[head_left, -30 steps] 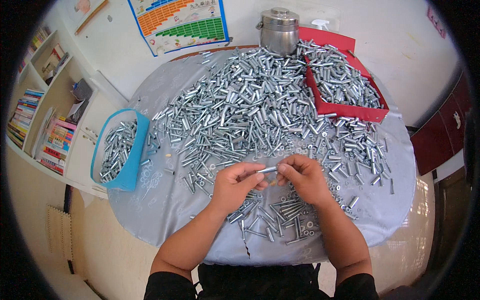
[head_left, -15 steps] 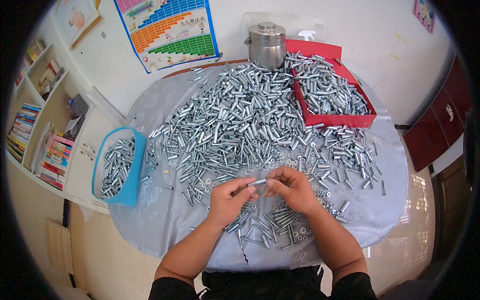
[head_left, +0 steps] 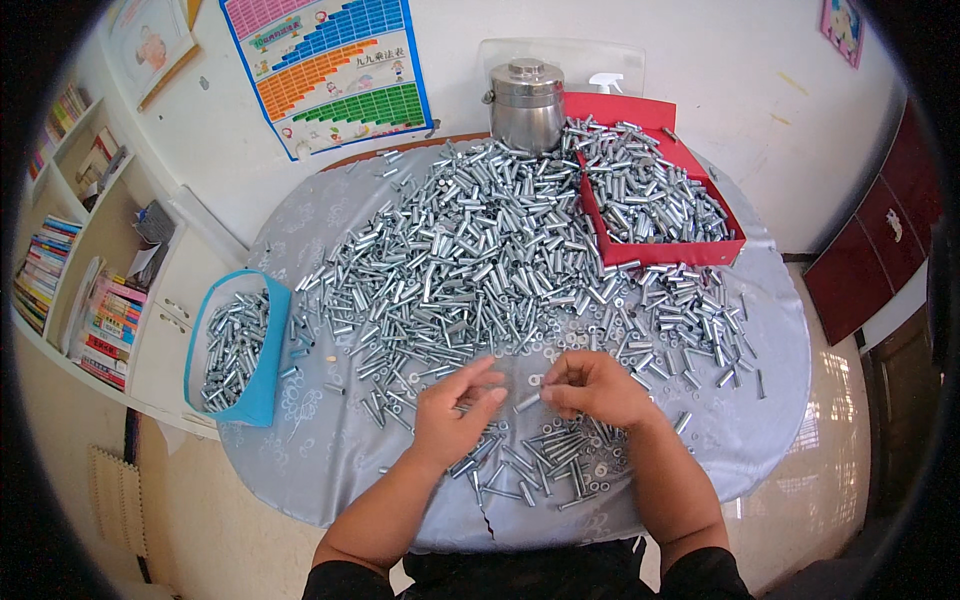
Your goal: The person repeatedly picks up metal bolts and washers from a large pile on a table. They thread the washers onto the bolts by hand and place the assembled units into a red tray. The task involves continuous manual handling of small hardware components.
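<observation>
Right hand (head_left: 592, 388) pinches a small bolt (head_left: 527, 402) by one end; left hand (head_left: 452, 418) loose beside it, fingers spread, just off the tip. Both over a bolt pile (head_left: 480, 250) on grey-clothed surface (head_left: 330, 470). Blue tub (head_left: 240, 350) at left edge, red box (head_left: 650, 195) far right, steel pot (head_left: 527, 100) behind. Striped chart (head_left: 330, 70) on wall; bookshelf (head_left: 70, 290) left.

Both forearms are bare from wrist to above the elbow. The left hand (head_left: 452, 418) and the right hand (head_left: 598, 388) wear no gloves, rings or watch that can be made out. Dark, near-black short sleeves (head_left: 350, 582) show at the near edge on either side, and dark clothing of the same shade runs between them.
</observation>
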`<state>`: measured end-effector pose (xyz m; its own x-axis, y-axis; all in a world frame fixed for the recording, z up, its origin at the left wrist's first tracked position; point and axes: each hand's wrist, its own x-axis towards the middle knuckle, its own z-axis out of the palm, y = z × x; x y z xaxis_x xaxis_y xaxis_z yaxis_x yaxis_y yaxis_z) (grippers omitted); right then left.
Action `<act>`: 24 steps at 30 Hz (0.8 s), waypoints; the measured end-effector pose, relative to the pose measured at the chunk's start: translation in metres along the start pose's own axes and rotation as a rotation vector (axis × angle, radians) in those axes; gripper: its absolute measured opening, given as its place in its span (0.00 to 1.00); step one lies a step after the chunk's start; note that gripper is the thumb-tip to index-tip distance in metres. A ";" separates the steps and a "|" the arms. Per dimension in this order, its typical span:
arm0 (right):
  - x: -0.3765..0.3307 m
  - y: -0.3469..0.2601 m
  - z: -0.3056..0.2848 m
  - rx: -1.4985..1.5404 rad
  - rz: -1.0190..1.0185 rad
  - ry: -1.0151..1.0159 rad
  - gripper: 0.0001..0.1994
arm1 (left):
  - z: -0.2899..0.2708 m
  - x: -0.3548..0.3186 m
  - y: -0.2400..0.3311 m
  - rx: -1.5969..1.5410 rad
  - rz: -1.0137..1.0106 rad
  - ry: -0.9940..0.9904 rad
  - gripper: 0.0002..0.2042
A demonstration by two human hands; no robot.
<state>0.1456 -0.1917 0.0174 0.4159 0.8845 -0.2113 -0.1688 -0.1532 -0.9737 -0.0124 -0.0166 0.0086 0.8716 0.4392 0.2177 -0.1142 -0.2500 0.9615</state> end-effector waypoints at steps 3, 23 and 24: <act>-0.008 -0.017 -0.014 -0.013 -0.041 0.083 0.08 | -0.003 0.001 -0.004 -0.139 0.010 0.075 0.18; 0.004 -0.003 -0.021 0.255 -0.373 0.603 0.11 | -0.017 0.006 -0.005 0.056 0.053 0.324 0.09; 0.005 -0.002 -0.021 0.269 -0.372 0.619 0.11 | -0.018 0.008 -0.006 0.102 0.076 0.333 0.08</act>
<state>0.1668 -0.1964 0.0166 0.8987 0.4367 0.0395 -0.0982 0.2882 -0.9525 -0.0130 0.0042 0.0078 0.6571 0.6694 0.3466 -0.1097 -0.3700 0.9225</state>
